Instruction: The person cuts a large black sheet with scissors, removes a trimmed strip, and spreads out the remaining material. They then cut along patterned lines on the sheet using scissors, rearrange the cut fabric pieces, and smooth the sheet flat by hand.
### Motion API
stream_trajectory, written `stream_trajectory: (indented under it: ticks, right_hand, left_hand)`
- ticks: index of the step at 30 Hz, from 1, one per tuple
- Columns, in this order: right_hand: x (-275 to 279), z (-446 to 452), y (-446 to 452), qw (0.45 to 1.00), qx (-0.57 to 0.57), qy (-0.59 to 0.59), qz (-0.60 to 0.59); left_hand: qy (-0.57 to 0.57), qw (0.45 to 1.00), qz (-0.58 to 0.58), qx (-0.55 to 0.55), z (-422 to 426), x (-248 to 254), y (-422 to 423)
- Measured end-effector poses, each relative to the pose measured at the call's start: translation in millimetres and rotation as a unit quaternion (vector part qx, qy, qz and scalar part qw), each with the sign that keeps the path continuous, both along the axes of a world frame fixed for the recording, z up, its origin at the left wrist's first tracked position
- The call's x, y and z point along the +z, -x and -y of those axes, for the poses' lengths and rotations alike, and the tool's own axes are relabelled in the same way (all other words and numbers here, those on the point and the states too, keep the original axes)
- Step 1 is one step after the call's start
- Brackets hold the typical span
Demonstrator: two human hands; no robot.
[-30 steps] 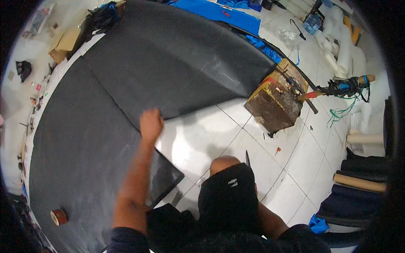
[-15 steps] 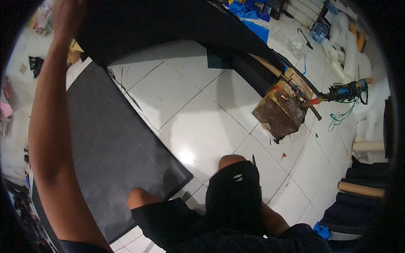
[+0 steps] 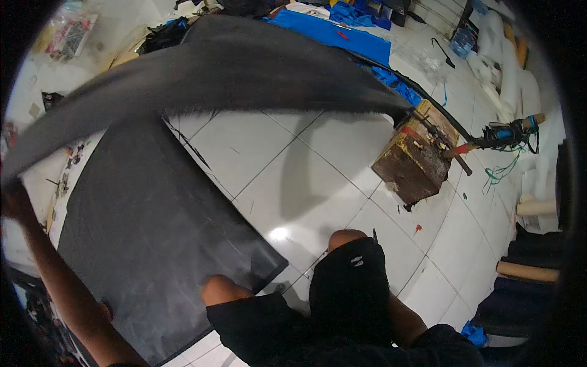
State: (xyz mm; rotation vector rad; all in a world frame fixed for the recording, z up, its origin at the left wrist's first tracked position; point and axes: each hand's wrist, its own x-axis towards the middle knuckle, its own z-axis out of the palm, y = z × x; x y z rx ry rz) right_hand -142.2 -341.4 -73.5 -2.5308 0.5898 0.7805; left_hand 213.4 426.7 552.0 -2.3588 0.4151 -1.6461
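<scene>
At the far left edge my left hand (image 3: pixel 17 200) is closed on the end of a large dark sheet (image 3: pixel 244 73), raised off the floor in a long, partly blurred band. Under and below it, a second dark sheet (image 3: pixel 165 238) lies flat on the tiles, its lower right corner near my knee. My right forearm (image 3: pixel 406 321) runs down beside my right leg; the hand itself is hidden. A thin dark pointed blade (image 3: pixel 375 235) sticks up beside my right knee, and what holds it cannot be seen.
A worn brown block (image 3: pixel 413 162) with tools on top stands at the sheet's right end. Beyond lies blue material (image 3: pixel 330 33). A cord-wrapped handle (image 3: pixel 507 133) juts out to the right. Rolls of dark material (image 3: pixel 520 300) and a cardboard tube (image 3: pixel 527 271) are at the lower right.
The upper sheet was flat, then lifted high; now it hangs lower and stretches to the far left. My left hand has moved from the middle up, then down to the left edge.
</scene>
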Motion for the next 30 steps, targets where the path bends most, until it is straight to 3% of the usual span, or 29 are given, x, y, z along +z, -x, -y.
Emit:
stream_trajectory:
  ticks: [5,8,9,10,11,12,13,14,15,16,18,19,20,21,22,23,24,25,26,27,29,30]
  right_hand:
    - [7,26,-12,0.993,0.094,-0.032,-0.068]
    - [39,38,-62,0.979,0.103,0.097,-0.146]
    - [79,23,-94,0.973,0.038,0.181,-0.142]
    - [41,61,-106,0.984,0.094,0.145,-0.051]
    - [62,57,-139,0.989,-0.011,0.119,0.085]
    - [95,51,-174,0.972,-0.168,-0.137,0.093]
    - [130,44,-209,0.868,-0.347,-0.344,0.088]
    - [150,32,-229,0.771,-0.413,-0.455,0.165]
    - [131,59,-254,0.669,-0.362,-0.628,0.166]
    - [219,-8,-269,0.613,-0.454,-0.61,0.217]
    - [264,-34,-290,0.59,-0.402,-0.659,0.237]
    - [272,-47,-301,0.561,-0.358,-0.7,0.261]
    - [266,-53,-311,0.566,-0.344,-0.706,0.25]
    - [253,-52,-318,0.619,-0.345,-0.669,0.224]
    - [233,-46,-328,0.67,-0.342,-0.628,0.199]
    - [203,-33,-341,0.76,-0.323,-0.544,0.15]
    - [169,-23,-351,0.836,-0.299,-0.449,0.102]
    - [145,-25,-356,0.864,-0.247,-0.422,0.12]
    - [168,-53,-346,0.898,-0.245,-0.356,0.083]
    - [140,-46,-351,0.932,-0.158,-0.308,0.103]
    - [85,-27,-361,0.958,-0.017,-0.237,0.162]
    - [91,-32,-369,0.989,0.048,-0.105,0.089]
  left_hand:
    - [-0.014,0.998,-0.043,0.044,-59,-72,136]
    - [-0.011,0.995,-0.079,0.061,-69,-127,204]
    - [0.16,0.979,-0.085,0.098,-93,-157,233]
    - [0.112,0.978,-0.089,0.149,-90,-177,257]
    - [0.062,0.974,-0.091,0.198,-86,-197,281]
    - [0.109,0.952,-0.16,0.236,-76,-212,306]
    - [0.127,0.958,-0.125,0.223,-81,-239,324]
    - [0.203,0.939,-0.128,0.245,-43,-243,329]
    - [0.253,0.907,-0.165,0.292,-73,-272,367]
    - [0.304,0.869,-0.199,0.336,-113,-316,408]
    - [0.349,0.859,-0.074,0.367,-139,-380,443]
    - [0.351,0.852,-0.065,0.383,-133,-382,458]
    - [0.459,0.795,-0.103,0.384,-119,-385,461]
    - [0.561,0.725,-0.136,0.376,-105,-387,461]
    - [0.693,0.675,-0.095,0.234,-85,-377,454]
    - [0.793,0.602,-0.047,0.078,-65,-360,438]
    - [0.762,0.638,-0.073,0.087,-55,-348,424]
    - [0.727,0.672,-0.101,0.098,-48,-333,410]
    - [0.7,0.695,-0.137,0.091,-35,-312,388]
    - [0.672,0.715,-0.174,0.082,-20,-287,364]
    - [0.517,0.81,-0.246,0.128,5,-250,328]
    - [0.518,0.809,-0.245,0.132,27,-228,312]
